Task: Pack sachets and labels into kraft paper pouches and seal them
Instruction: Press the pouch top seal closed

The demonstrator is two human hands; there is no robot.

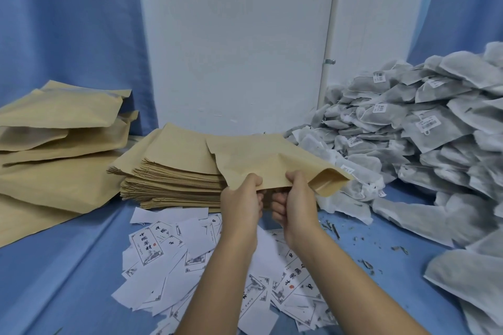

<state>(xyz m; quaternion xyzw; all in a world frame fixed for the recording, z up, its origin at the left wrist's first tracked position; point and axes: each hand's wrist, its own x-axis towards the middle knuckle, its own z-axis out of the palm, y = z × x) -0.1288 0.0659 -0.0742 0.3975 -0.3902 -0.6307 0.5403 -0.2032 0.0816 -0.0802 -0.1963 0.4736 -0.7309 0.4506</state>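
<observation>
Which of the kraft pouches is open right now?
The pouch the left hand and right hand grip; its mouth gapes, while the stacked pouches lie flat.

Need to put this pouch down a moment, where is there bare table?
Widest: blue cloth front left, between the left pouch pile and the labels. A narrower strip, flecked with crumbs, lies between labels and sachets. Centre is crowded: pouch stack behind, labels in front.
</observation>
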